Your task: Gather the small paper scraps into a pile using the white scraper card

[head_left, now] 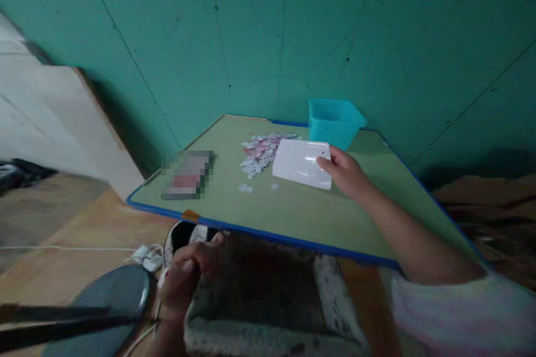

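Note:
In the head view my right hand [344, 170] reaches over the table and holds a glossy white flat sheet [299, 163] by its right edge, thumb on top. The sheet is slightly tilted, in front of a heap of small white and pinkish paper pieces [263, 150], and hides part of it. Below the table's front edge my left hand [190, 268] is closed, fingers curled. It is beside a speckled, light-rimmed thing [339, 290] with a dark middle. Whatever that hand grips, if anything, is hidden.
A turquoise plastic bin [335, 122] stands at the back of the green table [293, 212], which is edged with blue tape. A pixelated rectangular object [188, 175] lies on its left. A round grey stool top [104, 307] and a white cable [67, 247] are at lower left.

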The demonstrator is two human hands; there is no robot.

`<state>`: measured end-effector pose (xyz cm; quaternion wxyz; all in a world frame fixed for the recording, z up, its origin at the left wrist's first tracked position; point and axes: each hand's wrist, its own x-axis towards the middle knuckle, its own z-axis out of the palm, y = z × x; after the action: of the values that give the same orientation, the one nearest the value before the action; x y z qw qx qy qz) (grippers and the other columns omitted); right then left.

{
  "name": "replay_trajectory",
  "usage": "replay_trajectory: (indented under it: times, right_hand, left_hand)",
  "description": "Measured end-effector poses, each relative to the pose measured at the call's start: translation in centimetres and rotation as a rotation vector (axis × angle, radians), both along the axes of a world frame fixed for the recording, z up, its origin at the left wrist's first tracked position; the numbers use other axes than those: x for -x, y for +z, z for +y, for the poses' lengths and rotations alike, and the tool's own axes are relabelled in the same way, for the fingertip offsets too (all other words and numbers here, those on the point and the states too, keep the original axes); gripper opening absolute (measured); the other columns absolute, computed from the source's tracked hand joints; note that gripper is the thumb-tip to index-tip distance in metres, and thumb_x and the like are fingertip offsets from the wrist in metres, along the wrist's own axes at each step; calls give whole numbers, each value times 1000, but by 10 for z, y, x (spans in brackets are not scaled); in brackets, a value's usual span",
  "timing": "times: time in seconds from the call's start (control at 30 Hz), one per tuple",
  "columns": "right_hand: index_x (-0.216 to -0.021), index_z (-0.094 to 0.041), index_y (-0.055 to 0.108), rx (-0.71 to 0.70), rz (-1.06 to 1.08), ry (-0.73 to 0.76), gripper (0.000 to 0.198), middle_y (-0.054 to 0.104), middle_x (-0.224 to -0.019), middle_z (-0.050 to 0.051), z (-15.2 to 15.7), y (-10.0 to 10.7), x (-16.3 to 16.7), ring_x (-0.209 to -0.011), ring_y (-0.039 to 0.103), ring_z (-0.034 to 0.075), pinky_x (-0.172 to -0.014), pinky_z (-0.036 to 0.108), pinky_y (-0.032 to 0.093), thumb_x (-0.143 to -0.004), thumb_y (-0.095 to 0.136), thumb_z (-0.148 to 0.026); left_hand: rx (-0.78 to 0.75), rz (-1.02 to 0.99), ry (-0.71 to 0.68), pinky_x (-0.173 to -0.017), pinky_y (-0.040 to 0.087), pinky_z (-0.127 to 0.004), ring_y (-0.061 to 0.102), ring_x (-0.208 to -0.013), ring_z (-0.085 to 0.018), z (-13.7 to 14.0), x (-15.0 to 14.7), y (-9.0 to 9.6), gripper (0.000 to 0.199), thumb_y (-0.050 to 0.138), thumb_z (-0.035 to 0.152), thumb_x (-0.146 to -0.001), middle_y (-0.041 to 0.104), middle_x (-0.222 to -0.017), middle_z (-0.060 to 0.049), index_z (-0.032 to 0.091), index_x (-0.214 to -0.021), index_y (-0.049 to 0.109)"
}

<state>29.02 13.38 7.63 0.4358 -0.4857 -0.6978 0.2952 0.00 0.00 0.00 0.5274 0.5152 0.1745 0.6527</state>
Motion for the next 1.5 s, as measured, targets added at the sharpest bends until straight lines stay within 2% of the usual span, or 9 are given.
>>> replay_trajectory:
  times: [0.23, 0.37, 0.53, 0.8, 0.9, 1.1, 1.3, 1.4, 1.5]
  right_hand:
    - [-82, -18, 54, -85, -75, -179, 19, 56, -70, 1, 3, 1, -8, -63, 48, 14, -56, 27, 37, -74, 49, -35]
    - [-88, -18, 55, -69, -70, -105, 22, 59, -75, 3, 1, -1, -5, -67, 51, 16, -58, 28, 38, -75, 49, -34]
    - [-95, -17, 55, 48, 31, 82, 27, 61, -83, 4, 1, -3, 2, -73, 53, 16, -62, 28, 41, -75, 50, -35]
    - [-87, -16, 55, 90, 131, 57, 23, 61, -82, 4, -5, 7, -1, -70, 53, 15, -60, 27, 40, -71, 51, -32]
    - [-87, -16, 56, 51, 33, 6, 23, 61, -78, 3, -3, 7, -4, -69, 52, 16, -60, 28, 39, -72, 49, -32]
    - [-82, -16, 56, -64, -197, -265, 21, 58, -71, 2, 1, 10, -10, -64, 49, 16, -59, 29, 36, -72, 46, -31]
    - [-74, -17, 53, -85, -229, -367, 15, 54, -65, 2, 2, 12, -13, -59, 45, 15, -55, 29, 32, -72, 45, -30]
    - [-80, -17, 53, -108, -148, -325, 18, 54, -68, 2, 5, 6, -13, -61, 46, 15, -57, 29, 34, -73, 46, -33]
    - [-86, -18, 52, -92, -55, -164, 23, 57, -73, 2, 9, -4, -9, -67, 49, 15, -60, 29, 38, -74, 47, -38]
  left_hand:
    - [29, -7, 1, -67, 37, -39, 53, -57, -21, 1, -4, 0, 25, 46, 33, -72, 58, -49, -3, 20, -59, 62]
    - [33, 0, 32, -68, 37, -40, 53, -57, -21, 1, -3, -1, 24, 47, 33, -71, 54, -46, -1, 20, -58, 62]
    - [44, -25, 13, -70, 35, -42, 53, -57, -21, 0, -3, -5, 26, 46, 36, -71, 53, -47, -1, 19, -59, 61]
    - [32, -19, -7, -72, 35, -42, 53, -58, -21, 1, -2, -7, 25, 44, 33, -72, 57, -49, -2, 19, -60, 62]
    - [46, -11, 25, -72, 35, -42, 53, -57, -21, 0, -2, -7, 25, 46, 34, -71, 54, -48, -1, 19, -59, 61]
    - [47, -17, 9, -66, 38, -40, 51, -53, -20, -1, -6, 1, 24, 45, 32, -72, 57, -49, -2, 20, -59, 62]
    - [31, -14, 1, -71, 36, -42, 52, -54, -19, 0, -2, -5, 25, 44, 33, -72, 56, -50, -1, 19, -59, 61]
    - [22, -16, 23, -72, 36, -41, 52, -55, -19, 0, -3, -5, 24, 45, 32, -72, 55, -49, -1, 19, -59, 60]
    - [-2, -22, 0, -69, 38, -38, 50, -52, -17, 1, -5, 0, 23, 45, 31, -72, 59, -50, -2, 18, -61, 61]
